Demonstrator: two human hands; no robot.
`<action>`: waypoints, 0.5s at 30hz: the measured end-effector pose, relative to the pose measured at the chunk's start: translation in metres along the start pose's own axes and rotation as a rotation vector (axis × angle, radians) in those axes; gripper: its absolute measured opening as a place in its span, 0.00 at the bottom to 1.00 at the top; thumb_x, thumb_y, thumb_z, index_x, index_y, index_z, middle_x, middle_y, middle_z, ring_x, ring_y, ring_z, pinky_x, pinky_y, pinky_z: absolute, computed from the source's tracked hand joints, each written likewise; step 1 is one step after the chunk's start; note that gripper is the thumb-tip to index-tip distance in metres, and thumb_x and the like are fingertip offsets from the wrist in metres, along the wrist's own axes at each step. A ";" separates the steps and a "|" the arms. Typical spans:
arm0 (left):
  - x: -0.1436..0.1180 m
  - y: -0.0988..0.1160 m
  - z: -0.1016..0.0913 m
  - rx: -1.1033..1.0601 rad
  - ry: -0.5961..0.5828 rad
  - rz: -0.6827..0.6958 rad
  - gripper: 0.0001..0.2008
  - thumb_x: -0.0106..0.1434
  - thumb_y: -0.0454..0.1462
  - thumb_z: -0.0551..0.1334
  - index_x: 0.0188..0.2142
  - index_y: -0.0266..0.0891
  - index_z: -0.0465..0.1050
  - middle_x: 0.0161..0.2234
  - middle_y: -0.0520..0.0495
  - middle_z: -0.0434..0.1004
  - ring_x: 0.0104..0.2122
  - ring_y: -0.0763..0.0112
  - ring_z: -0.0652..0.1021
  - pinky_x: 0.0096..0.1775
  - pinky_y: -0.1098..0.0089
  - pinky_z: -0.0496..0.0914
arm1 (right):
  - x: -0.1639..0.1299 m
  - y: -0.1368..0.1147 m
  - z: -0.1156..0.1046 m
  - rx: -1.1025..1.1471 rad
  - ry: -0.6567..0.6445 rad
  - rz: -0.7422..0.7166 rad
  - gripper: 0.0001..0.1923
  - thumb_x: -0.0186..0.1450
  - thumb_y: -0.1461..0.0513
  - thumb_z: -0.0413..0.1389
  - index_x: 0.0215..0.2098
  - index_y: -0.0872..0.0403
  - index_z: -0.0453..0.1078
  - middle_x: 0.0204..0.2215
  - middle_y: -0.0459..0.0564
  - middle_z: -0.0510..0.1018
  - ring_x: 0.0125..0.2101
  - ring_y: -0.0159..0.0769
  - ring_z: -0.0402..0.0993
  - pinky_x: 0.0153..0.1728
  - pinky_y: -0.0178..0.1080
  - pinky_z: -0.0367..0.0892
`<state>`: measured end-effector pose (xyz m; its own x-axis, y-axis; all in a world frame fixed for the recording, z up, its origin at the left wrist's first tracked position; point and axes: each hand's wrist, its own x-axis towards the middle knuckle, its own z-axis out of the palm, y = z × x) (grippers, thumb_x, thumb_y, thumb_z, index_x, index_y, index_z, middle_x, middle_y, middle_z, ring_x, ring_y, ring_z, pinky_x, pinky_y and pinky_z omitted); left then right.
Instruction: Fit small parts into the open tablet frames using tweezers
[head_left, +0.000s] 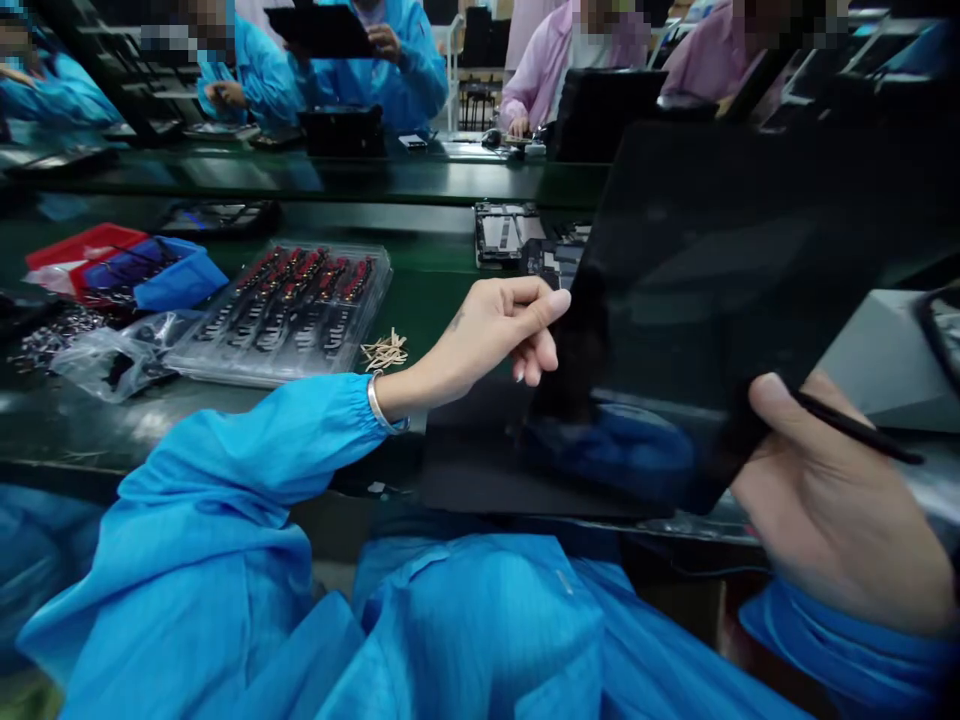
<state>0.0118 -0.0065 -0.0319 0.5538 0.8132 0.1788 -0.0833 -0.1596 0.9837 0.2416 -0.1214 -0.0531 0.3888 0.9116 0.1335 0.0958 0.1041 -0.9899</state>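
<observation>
A large glossy black panel [675, 300], like a tablet screen, is tilted up in front of me with reflections on its face. My right hand [840, 490] grips its lower right edge, thumb on the near side. A slim black stick-like tool [862, 428] lies across that hand, its kind unclear. My left hand [510, 325] is at the panel's left edge, thumb and forefinger pinched together and the other fingers curled. Whatever sits in that pinch is too small to make out. Beneath the panel a flat dark sheet [472, 460] lies at the bench's front edge.
To the left stand a clear tray [277, 365] of small red-and-black parts, a red bin [82, 250], a blue bin [184, 275] and a plastic bag [101, 365]. Tan strips [385, 350] lie near my left wrist. Behind are an opened device [506, 232] and several co-workers.
</observation>
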 end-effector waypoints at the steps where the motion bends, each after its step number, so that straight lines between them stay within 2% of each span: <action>1: 0.001 -0.002 0.000 -0.023 0.004 -0.037 0.26 0.70 0.54 0.67 0.28 0.38 0.63 0.20 0.53 0.76 0.16 0.82 0.74 0.19 0.81 0.64 | 0.001 0.000 0.000 0.038 -0.013 0.051 0.13 0.68 0.52 0.63 0.51 0.38 0.80 0.61 0.47 0.78 0.64 0.52 0.73 0.60 0.54 0.76; 5: 0.005 -0.012 -0.002 -0.105 0.010 -0.134 0.25 0.71 0.50 0.67 0.26 0.36 0.63 0.19 0.54 0.75 0.15 0.83 0.72 0.18 0.82 0.61 | 0.006 0.005 -0.002 0.068 -0.118 0.173 0.18 0.68 0.52 0.62 0.56 0.36 0.78 0.61 0.48 0.79 0.59 0.51 0.78 0.56 0.53 0.79; 7: 0.006 -0.015 -0.004 -0.134 0.008 -0.151 0.24 0.72 0.48 0.67 0.26 0.35 0.64 0.19 0.53 0.76 0.15 0.84 0.72 0.18 0.82 0.61 | 0.008 0.008 -0.002 0.051 -0.142 0.181 0.19 0.70 0.52 0.60 0.59 0.35 0.77 0.61 0.48 0.79 0.58 0.51 0.79 0.54 0.53 0.80; 15: 0.006 -0.018 -0.004 -0.124 0.022 -0.185 0.24 0.73 0.47 0.66 0.26 0.36 0.63 0.18 0.53 0.75 0.14 0.84 0.72 0.18 0.82 0.61 | 0.007 0.002 0.006 -0.003 -0.144 0.203 0.22 0.70 0.51 0.59 0.62 0.36 0.74 0.62 0.50 0.78 0.57 0.53 0.80 0.50 0.55 0.82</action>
<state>0.0133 0.0032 -0.0486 0.5512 0.8343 -0.0057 -0.0843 0.0625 0.9945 0.2393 -0.1123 -0.0548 0.2655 0.9611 -0.0761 0.0315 -0.0875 -0.9957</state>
